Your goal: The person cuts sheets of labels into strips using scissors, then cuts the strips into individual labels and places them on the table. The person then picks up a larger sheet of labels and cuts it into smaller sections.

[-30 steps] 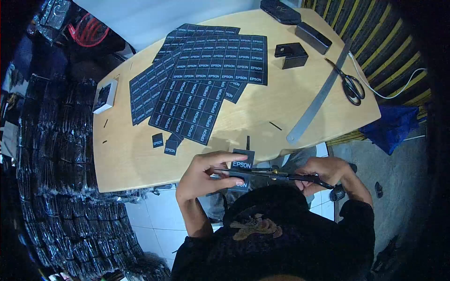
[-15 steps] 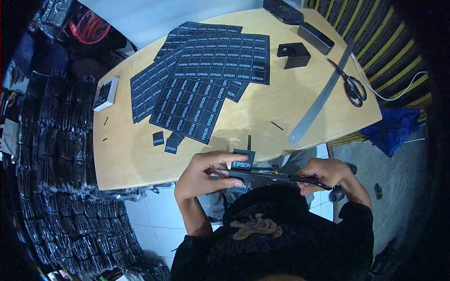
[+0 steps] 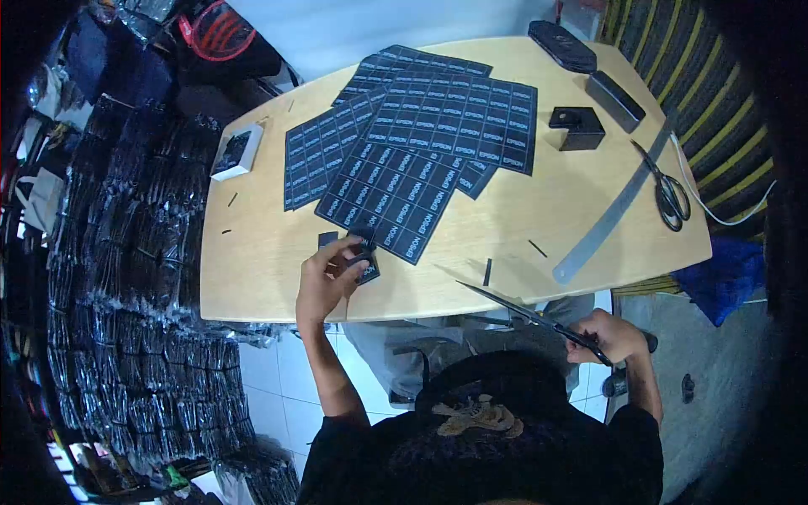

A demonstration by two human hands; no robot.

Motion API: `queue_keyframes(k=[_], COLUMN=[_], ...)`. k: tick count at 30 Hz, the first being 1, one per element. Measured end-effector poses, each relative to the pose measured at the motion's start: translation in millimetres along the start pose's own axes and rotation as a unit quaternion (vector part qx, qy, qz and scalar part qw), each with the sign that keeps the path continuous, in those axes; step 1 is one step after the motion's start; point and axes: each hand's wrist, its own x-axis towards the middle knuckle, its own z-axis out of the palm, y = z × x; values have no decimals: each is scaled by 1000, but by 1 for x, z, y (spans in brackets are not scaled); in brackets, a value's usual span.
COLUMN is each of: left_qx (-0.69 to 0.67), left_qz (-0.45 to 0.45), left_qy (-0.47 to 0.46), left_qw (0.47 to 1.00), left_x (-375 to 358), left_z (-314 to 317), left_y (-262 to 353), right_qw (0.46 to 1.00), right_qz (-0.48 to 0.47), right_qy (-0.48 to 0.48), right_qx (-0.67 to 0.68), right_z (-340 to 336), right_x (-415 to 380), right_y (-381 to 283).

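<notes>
Over the table's front left part, my left hand (image 3: 330,282) pinches small dark EPSON label pieces (image 3: 368,271) just below the printed sheets. Another small label (image 3: 327,240) lies beside its fingers. My right hand (image 3: 608,338) is closed round the handles of black scissors (image 3: 530,315) at the front edge, their blades pointing left. Several dark sheets (image 3: 454,118) printed with rows of EPSON labels overlap at the table's middle back. A thin dark strip (image 3: 487,272) lies near the scissor tips.
On the wooden table (image 3: 505,227) are a metal ruler (image 3: 619,206), a second pair of scissors (image 3: 671,200), a black notched block (image 3: 577,128), a black box (image 3: 615,101), a dark case (image 3: 562,46) and a white box (image 3: 237,152). Bundled dark packs (image 3: 151,370) stand at the left.
My left hand has moved left, away from the scissors, carrying the label pieces to the small labels by the sheets. The dark strip now lies on the table. The view has shifted.
</notes>
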Motion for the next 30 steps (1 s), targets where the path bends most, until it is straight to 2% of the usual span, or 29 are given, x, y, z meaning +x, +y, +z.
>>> queue_keyframes(k=[1, 3, 6, 7, 8, 10, 11, 14, 15, 18, 24, 26, 30], left_qx=[3, 204, 228, 214, 215, 255, 250, 255, 275, 238, 210, 170, 105], left_qz=[1, 58, 81, 41, 40, 163, 143, 121, 140, 114, 142, 102, 140], left_qy=[4, 40, 74, 44, 47, 41, 22, 7, 18, 8, 48, 37, 113], left_qw=[1000, 976, 967, 975, 975, 952, 957, 959, 951, 965, 966, 980, 978], left_x=[1, 3, -1, -1, 1, 5, 5, 7, 6, 2, -1, -2, 9], left_z=[-5, -15, -19, -19, -18, -16, -14, -11, -9, -6, 1, 2, -1], left_y=[-3, -5, -10, -2, -7, -16, -18, -19, -16, -15, -6, -4, -6], right_qw=[1000, 1000, 1000, 1000, 1000, 1000, 1000, 999, 999, 999, 998, 999, 999], right_qz=[-2, -15, -2, 1, -2, -20, 3, -16, -6, -14, 15, -18, -10], right_qy=[4, 9, -7, -2, -5, 3, 13, 7, 13, 7, 3, 18, 11], right_qx=[7, 10, 18, 9, 7, 14, 25, 40, 40, 43, 55, 30, 30], right_z=[1, 3, 4, 5, 4, 4, 6, 8, 9, 14, 15, 16, 17], right_x=[1, 3, 6, 6, 8, 10, 10, 13, 13, 16, 18, 19, 18], right_y=[0, 1, 2, 1, 0, -2, 1, 8, 2, 13, 4, 5, 6])
